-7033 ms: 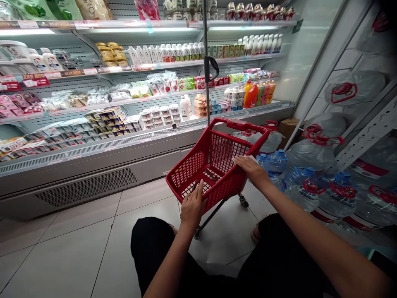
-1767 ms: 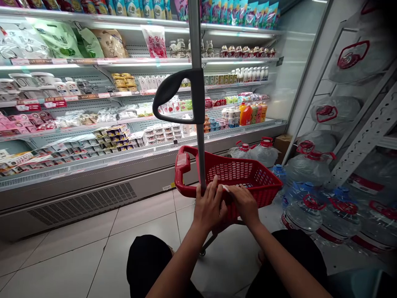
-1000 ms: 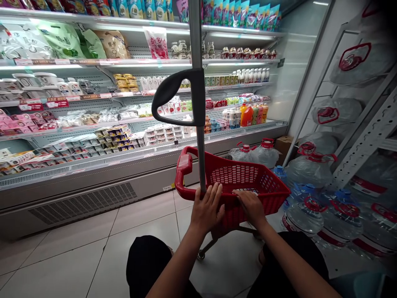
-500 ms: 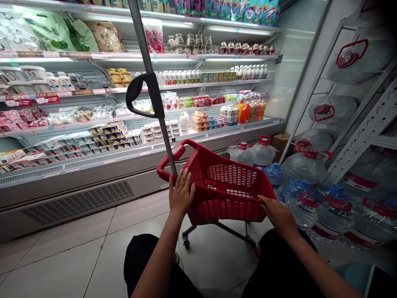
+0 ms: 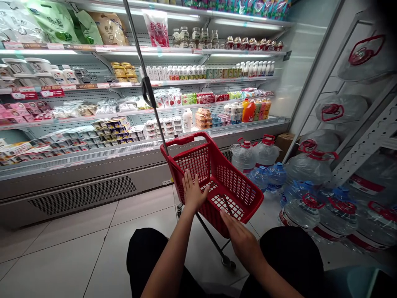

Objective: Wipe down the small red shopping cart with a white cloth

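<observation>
A small red wheeled shopping basket (image 5: 238, 186) stands on the tiled floor in front of my knees, tilted, its grey pull pole (image 5: 145, 87) with a black grip leaning up to the left. My left hand (image 5: 192, 191) lies on the basket's near left rim, fingers stretched over the mesh wall. My right hand (image 5: 238, 234) presses flat against the near outer corner of the basket, fingers extended. Neither hand holds anything. The basket's inside shows only its mesh bottom.
A long open chiller (image 5: 93, 124) with shelves of dairy cups, bottles and packets runs across the back. Large water jugs (image 5: 297, 198) crowd the floor at right beside a white metal rack (image 5: 366, 136). A cardboard box (image 5: 283, 140) sits in the corner.
The basket has been turned round in my hands, so its red handle end now faces away. The pole has swung from upright to leaning left. My right hand slid to the near corner.
</observation>
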A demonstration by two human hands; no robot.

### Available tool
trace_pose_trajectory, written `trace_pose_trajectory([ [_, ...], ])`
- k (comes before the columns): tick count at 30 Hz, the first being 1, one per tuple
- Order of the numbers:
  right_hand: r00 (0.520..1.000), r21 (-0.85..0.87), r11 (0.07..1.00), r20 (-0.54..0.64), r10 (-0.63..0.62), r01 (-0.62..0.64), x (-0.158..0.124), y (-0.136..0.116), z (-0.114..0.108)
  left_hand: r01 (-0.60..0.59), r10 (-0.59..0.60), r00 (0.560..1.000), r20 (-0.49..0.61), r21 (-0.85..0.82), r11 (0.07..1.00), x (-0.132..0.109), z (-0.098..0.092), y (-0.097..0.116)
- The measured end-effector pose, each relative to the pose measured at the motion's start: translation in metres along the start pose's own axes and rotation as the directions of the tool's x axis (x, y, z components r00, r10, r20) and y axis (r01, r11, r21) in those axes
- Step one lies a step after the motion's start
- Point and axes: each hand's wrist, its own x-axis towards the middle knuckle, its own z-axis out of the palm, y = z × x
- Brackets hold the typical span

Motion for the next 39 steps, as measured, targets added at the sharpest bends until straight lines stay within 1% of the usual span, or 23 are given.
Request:
trace_pose_trajectory([
  [2,0.998,0.052,0.997,0.029,-0.054,0.052,0.003,-0.015,0.001,0.023,-0.025,0.999,0.049,0.037,0.999,0.001,-0.006,-0.008],
  [4,0.987,0.100,0.985,0.058,-0.148,0.142,0.005,-0.024,0.001,0.001,-0.007,0.997,0.082,0.067,0.998,-0.006,-0.006,-0.007],
  [7,0.956,0.172,0.949,0.088,-0.281,0.263,0.005,-0.027,-0.002,-0.051,0.044,0.997,0.062,0.103,0.993,-0.023,-0.004,-0.002],
  [9,0.941,0.236,0.930,0.120,-0.317,0.283,0.002,-0.019,-0.009,-0.053,0.050,0.998,0.023,0.116,0.992,-0.033,-0.005,-0.002],
  [10,0.937,0.273,0.923,0.145,-0.319,0.272,0.000,-0.012,-0.015,-0.053,0.053,0.999,0.009,0.117,0.992,-0.037,-0.006,-0.003],
  [13,0.927,0.371,0.910,0.244,-0.286,0.183,-0.009,0.015,-0.034,-0.060,0.062,0.998,-0.014,0.114,0.992,-0.040,-0.011,-0.011],
  [16,0.937,0.363,0.928,0.289,-0.196,0.083,-0.021,0.037,-0.049,-0.012,0.013,1.000,-0.010,0.104,0.995,-0.037,-0.011,-0.017],
  [19,0.951,0.309,0.949,0.270,-0.149,0.061,-0.032,0.038,-0.054,-0.003,0.000,1.000,0.028,0.094,0.996,-0.032,-0.008,-0.022],
  [21,0.946,0.299,0.949,0.267,-0.184,0.100,-0.034,0.032,-0.055,-0.040,0.035,0.998,0.053,0.106,0.994,-0.027,-0.007,-0.028],
  [24,0.918,0.317,0.930,0.280,-0.282,0.189,-0.027,0.028,-0.058,-0.124,0.111,0.989,0.101,0.132,0.983,-0.015,-0.014,-0.040],
  [27,0.877,0.356,0.893,0.289,-0.385,0.275,-0.012,0.035,-0.061,-0.203,0.183,0.974,0.130,0.162,0.966,-0.002,-0.024,-0.051],
  [29,0.865,0.375,0.876,0.278,-0.418,0.302,-0.001,0.041,-0.059,-0.222,0.200,0.972,0.124,0.202,0.954,0.000,-0.027,-0.053],
  [30,0.868,0.381,0.873,0.267,-0.420,0.305,0.004,0.042,-0.056,-0.219,0.198,0.974,0.114,0.223,0.950,-0.002,-0.026,-0.052],
  [32,0.880,0.383,0.874,0.244,-0.408,0.300,0.013,0.038,-0.047,-0.193,0.175,0.980,0.090,0.248,0.949,-0.015,-0.019,-0.043],
  [35,0.891,0.358,0.877,0.201,-0.407,0.319,0.022,0.020,-0.029,-0.147,0.136,0.989,0.066,0.213,0.966,-0.048,-0.003,-0.025],
  [37,0.897,0.327,0.881,0.165,-0.410,0.342,0.027,0.007,-0.017,-0.171,0.168,0.985,0.035,0.182,0.968,-0.070,0.004,-0.015],
  [39,0.898,0.309,0.879,0.136,-0.418,0.363,0.032,-0.003,-0.007,-0.194,0.195,0.981,0.007,0.164,0.967,-0.084,0.007,-0.013],
])
